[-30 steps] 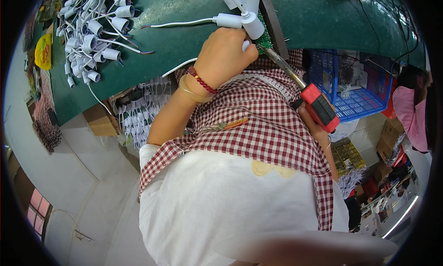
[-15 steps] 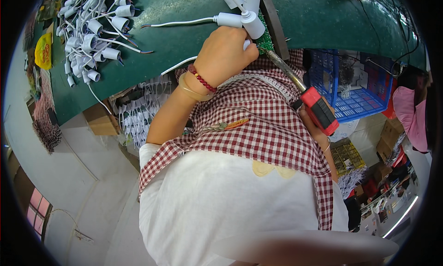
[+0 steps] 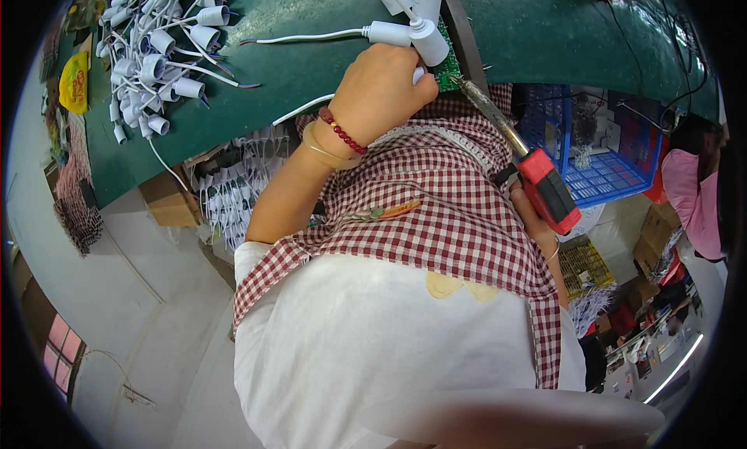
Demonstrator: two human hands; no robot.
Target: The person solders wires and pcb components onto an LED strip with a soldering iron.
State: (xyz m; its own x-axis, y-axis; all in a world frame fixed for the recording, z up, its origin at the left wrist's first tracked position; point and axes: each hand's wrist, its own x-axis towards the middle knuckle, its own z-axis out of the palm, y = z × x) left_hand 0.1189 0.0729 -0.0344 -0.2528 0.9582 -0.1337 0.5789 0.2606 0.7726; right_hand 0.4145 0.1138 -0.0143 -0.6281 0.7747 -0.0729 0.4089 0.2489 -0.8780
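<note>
Head view: yellow bag (image 3: 75, 83) at ten o'clock bears red print; left hand (image 3: 380, 85) clamps fingers on white part (image 3: 419, 75), right hand (image 3: 524, 206) on red-black soldering iron (image 3: 547, 186).

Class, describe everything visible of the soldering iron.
The soldering iron has a chunky red handle with a black panel and a stained, metal-looking shaft. It slants over the checked apron, handle toward the lower right, tip by the green board; contact there is unclear. The right hand, mostly hidden behind, seems to grip it.
</note>
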